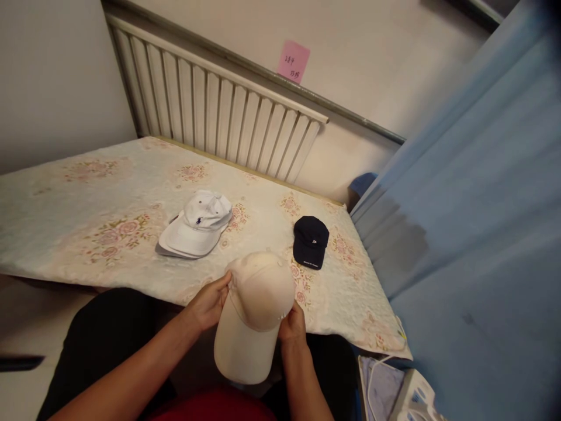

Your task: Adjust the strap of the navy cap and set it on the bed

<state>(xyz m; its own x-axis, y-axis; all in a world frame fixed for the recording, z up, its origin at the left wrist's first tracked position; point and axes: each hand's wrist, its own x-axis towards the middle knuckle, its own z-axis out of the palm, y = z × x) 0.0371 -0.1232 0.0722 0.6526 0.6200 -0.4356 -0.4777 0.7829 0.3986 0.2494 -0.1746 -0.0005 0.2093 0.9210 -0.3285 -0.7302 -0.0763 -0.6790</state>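
Note:
I hold a cream baseball cap (256,310) over the near edge of the table, brim pointing toward me. My left hand (209,304) grips the crown's left side, fingers closed on the fabric. My right hand (293,325) pinches the crown's lower right edge. A stack of white caps (197,227) with a small dark logo lies on the table beyond my hands. A dark navy cap (310,241) rests to the right of it.
The table wears a pale floral cloth (87,210). A white radiator (210,111) lines the wall behind, with a pink note (293,61) above. A blue curtain (473,222) hangs at right. A pale device with a cord (412,397) sits at lower right.

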